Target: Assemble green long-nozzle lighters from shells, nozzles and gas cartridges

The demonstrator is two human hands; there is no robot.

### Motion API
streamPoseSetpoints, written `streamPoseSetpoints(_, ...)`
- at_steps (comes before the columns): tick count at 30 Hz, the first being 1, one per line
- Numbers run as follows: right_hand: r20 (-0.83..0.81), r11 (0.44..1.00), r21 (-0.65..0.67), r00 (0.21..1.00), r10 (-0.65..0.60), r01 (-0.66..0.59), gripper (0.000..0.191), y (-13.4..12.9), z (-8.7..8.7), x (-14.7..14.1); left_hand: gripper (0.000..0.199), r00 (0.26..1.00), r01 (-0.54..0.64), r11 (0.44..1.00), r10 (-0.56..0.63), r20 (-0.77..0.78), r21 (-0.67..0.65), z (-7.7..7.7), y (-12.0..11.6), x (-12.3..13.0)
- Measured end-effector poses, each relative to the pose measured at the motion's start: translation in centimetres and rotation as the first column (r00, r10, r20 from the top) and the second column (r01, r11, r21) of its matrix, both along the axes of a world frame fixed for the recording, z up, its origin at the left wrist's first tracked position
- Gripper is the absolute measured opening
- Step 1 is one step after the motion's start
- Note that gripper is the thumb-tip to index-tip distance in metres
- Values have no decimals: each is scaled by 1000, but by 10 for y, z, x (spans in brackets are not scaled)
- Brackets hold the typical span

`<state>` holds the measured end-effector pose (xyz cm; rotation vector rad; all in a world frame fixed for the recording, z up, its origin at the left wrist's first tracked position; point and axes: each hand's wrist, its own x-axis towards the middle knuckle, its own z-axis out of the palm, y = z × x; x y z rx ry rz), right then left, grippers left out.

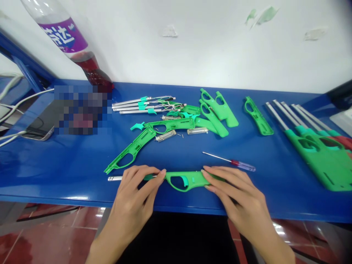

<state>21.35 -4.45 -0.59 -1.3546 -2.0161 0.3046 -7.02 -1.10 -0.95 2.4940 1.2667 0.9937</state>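
Observation:
A green lighter (192, 179) with a teal trigger lies level between my hands near the table's front edge. My left hand (136, 192) pinches its neck end, and a metal tube (114, 178) sticks out to the left past the fingers. My right hand (239, 194) is closed around the handle end, thumb and fingers on its edges. Behind the right hand lies a screwdriver (243, 165) with a clear and red handle. An open green shell half (132, 150) rests just behind my left hand.
Metal tubes with wires (137, 104), more green shells (217, 113) and clear tanks (166, 136) lie at the back middle. A single shell half (258, 116) is right of them. Several whole lighters (324, 157) are at the right. A bottle (71, 44) and cables (16, 106) stand left.

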Motion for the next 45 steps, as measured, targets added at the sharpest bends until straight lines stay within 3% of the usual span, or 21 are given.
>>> streamPoseSetpoints(45,-2,1000,17,1000,-11,11,37,-2,-2,0,38,1000,-3,999,2,-10,-32,4,1,4)
